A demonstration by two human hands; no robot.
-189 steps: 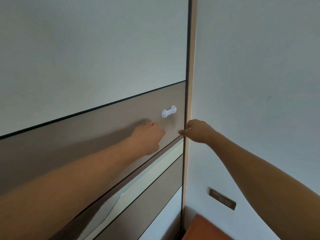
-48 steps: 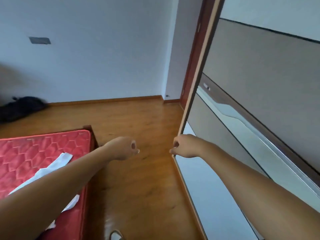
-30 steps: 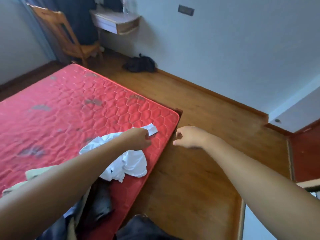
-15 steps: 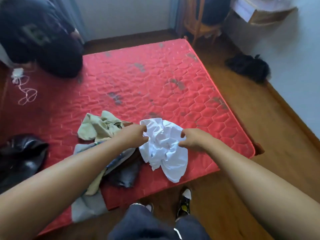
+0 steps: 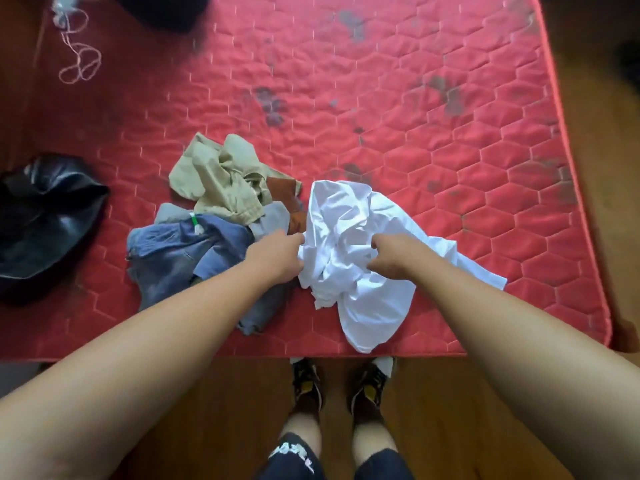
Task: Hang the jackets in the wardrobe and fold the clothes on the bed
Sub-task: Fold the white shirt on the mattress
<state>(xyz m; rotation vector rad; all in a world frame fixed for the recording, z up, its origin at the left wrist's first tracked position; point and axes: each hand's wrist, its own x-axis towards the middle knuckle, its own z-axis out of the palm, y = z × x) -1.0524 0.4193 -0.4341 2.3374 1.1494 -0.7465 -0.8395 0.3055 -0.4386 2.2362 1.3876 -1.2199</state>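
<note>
**Both hands on the white shirt at the bed's edge**

The white shirt (image 5: 346, 209) lies crumpled on the red bed (image 5: 450, 133), near its front edge. The left hand (image 5: 277, 256) has its grip curled on the shirt's left side. The right hand (image 5: 394, 254) has its grip bunched into the cloth at the middle. Just left of the shirt is a heap of a beige garment (image 5: 214, 178), a blue garment (image 5: 166, 251) and a brown piece (image 5: 284, 188). A black jacket (image 5: 41, 216) lies well apart at the left. A white cord (image 5: 78, 60) lies at the far left corner. The person's shoes (image 5: 306, 379) stand on the wooden floor (image 5: 433, 427).

Left grip (image 5: 277, 256) and right grip (image 5: 394, 254) have come to clutch the white garment (image 5: 363, 216).
</note>
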